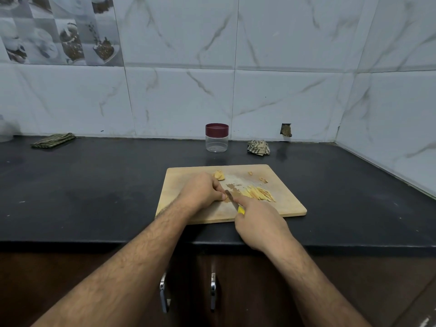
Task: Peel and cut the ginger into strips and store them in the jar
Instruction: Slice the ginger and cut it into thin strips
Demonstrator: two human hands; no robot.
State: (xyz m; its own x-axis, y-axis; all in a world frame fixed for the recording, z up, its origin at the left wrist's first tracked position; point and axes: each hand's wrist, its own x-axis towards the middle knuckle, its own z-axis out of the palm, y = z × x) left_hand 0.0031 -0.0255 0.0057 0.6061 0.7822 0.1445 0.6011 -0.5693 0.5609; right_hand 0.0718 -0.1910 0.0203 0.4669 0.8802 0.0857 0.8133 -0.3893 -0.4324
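Note:
A wooden cutting board lies on the black counter. My left hand pinches a small piece of ginger against the board, mostly hidden under the fingers. My right hand grips a yellow-handled knife, forefinger along the blade's back, the blade beside the held piece. A pile of cut ginger strips lies right of the blade. Another ginger chunk sits behind my left hand. The clear jar with a maroon lid stands shut by the wall.
Peel scraps lie on the board's far right. A crumpled striped cloth sits right of the jar, a folded green cloth at the far left. Cabinet handles hang below the counter edge.

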